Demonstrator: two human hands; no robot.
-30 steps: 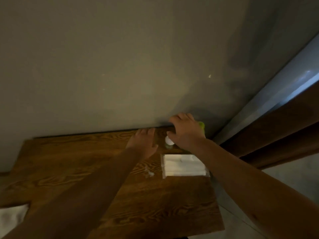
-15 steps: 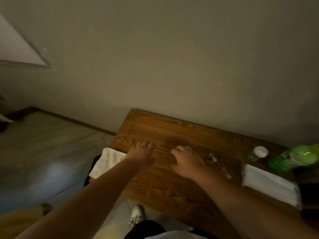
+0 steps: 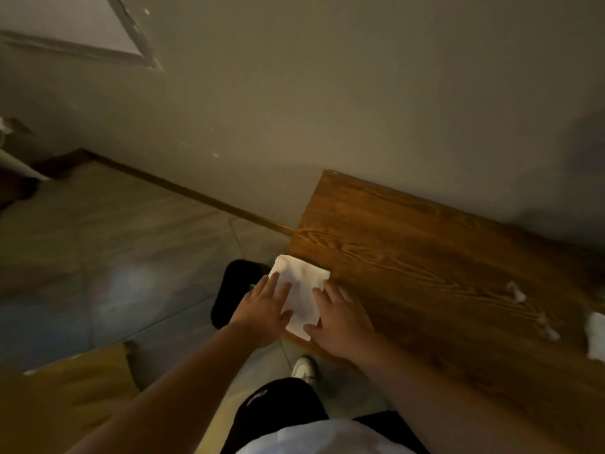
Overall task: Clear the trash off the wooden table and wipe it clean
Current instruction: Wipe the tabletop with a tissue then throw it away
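Observation:
A folded white cloth (image 3: 302,291) lies on the left front corner of the wooden table (image 3: 425,257), partly hanging past its edge. My left hand (image 3: 263,309) lies flat on the cloth's left side with fingers straight. My right hand (image 3: 343,317) touches the cloth's right side, fingers spread over the cloth edge and the wood. Small white paper scraps (image 3: 516,291) lie on the table at the right. A white packet (image 3: 596,335) shows at the right frame edge.
A grey wall (image 3: 360,93) runs behind the table. A black bin (image 3: 234,290) stands on the tiled floor just left of the table corner. A yellow-brown object (image 3: 65,394) fills the lower left. My white shoe (image 3: 302,368) is below the table edge.
The view has swung left, so the bottle and jar have left the frame. Both hands have moved from the bare wood to the white cloth at the table's left corner.

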